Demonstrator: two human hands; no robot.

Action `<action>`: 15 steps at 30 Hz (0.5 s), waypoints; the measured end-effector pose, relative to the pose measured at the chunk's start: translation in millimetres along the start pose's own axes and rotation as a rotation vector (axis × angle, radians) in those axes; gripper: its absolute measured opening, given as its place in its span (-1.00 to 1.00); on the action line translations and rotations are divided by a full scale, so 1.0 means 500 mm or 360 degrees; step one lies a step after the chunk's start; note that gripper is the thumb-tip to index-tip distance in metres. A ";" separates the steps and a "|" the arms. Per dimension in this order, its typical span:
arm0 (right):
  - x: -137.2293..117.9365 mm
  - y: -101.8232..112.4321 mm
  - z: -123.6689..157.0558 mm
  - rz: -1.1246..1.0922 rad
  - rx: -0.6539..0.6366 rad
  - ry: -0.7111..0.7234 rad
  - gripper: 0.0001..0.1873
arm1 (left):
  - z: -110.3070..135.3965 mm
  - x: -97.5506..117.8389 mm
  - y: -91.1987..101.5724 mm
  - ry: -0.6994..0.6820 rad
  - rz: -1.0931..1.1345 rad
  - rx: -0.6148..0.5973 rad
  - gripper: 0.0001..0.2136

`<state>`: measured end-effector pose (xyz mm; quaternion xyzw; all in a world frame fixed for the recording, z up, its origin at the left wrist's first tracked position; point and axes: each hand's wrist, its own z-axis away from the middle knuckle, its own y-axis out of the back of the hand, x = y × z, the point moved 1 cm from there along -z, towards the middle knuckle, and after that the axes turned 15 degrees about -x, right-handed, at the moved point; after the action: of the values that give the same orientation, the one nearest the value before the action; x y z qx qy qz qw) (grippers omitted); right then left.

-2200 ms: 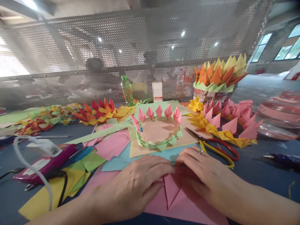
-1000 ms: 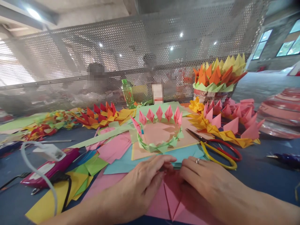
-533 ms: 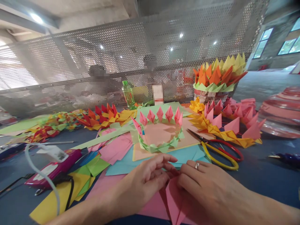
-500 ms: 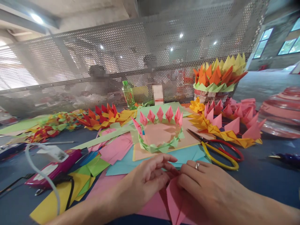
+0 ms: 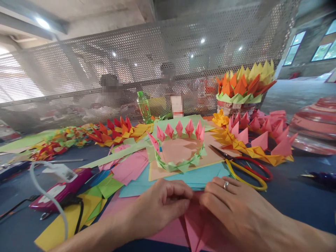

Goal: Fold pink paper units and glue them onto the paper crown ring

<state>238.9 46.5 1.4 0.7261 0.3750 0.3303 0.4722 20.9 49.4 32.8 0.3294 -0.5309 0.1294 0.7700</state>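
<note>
One sharply creased pink paper [image 5: 194, 229]

A perforated screen [image 5: 147, 45] stands behind the blue table [image 5: 286, 201]; 2 windows [image 5: 294, 48] glow at right.

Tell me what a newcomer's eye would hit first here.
Likely the green paper ring with pink points, at the center. Next, the yellow-and-orange paper flower at back right. Nearest the camera, left grip and right grip lie close together over a folded pink paper.
</note>
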 end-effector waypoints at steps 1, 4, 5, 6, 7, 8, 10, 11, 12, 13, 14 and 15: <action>0.001 0.005 0.001 -0.0048 0.0016 -0.0033 -0.82 | 0.001 0.000 0.001 -0.0040 0.0034 0.0078 -0.79; 0.002 0.020 0.003 -0.0200 0.0073 -0.0152 -0.83 | 0.008 -0.004 0.004 -0.0138 0.0189 0.0389 -0.79; 0.001 0.024 0.003 -0.0228 0.0093 -0.0180 -0.83 | 0.011 -0.005 0.004 -0.0147 0.0247 0.0469 -0.76; 0.001 0.026 0.003 -0.0243 0.0100 -0.0205 -0.83 | 0.013 -0.006 0.002 -0.0139 0.0313 0.0521 -0.73; 0.000 0.026 0.002 -0.0247 0.0101 -0.0221 -0.86 | 0.015 -0.007 0.000 -0.0124 0.0379 0.0546 -0.68; 0.000 0.024 0.002 -0.0246 0.0100 -0.0232 -0.91 | 0.017 -0.008 -0.004 -0.0105 0.0447 0.0546 -0.63; 0.000 0.018 0.000 -0.0231 0.0110 -0.0249 -0.84 | 0.021 -0.008 -0.013 -0.0070 0.0574 0.0487 -0.55; 0.001 0.013 0.000 -0.0226 0.0112 -0.0259 -0.78 | 0.022 -0.008 -0.017 -0.0059 0.0620 0.0448 -0.52; 0.001 0.009 0.000 -0.0227 0.0097 -0.0260 -0.75 | 0.024 -0.009 -0.021 -0.0056 0.0653 0.0406 -0.49; 0.002 0.004 0.001 -0.0228 0.0080 -0.0263 -0.76 | 0.026 -0.009 -0.024 -0.0058 0.0670 0.0365 -0.48; 0.003 0.001 0.001 -0.0232 0.0044 -0.0270 -0.81 | 0.028 -0.010 -0.025 -0.0061 0.0673 0.0338 -0.47; 0.004 -0.002 0.002 -0.0236 0.0011 -0.0272 -0.88 | 0.030 -0.012 -0.026 -0.0064 0.0662 0.0320 -0.47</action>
<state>240.4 47.9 0.5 0.7234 0.3873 0.2302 0.5231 14.7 31.0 25.8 0.2903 -0.5869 0.3311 0.6794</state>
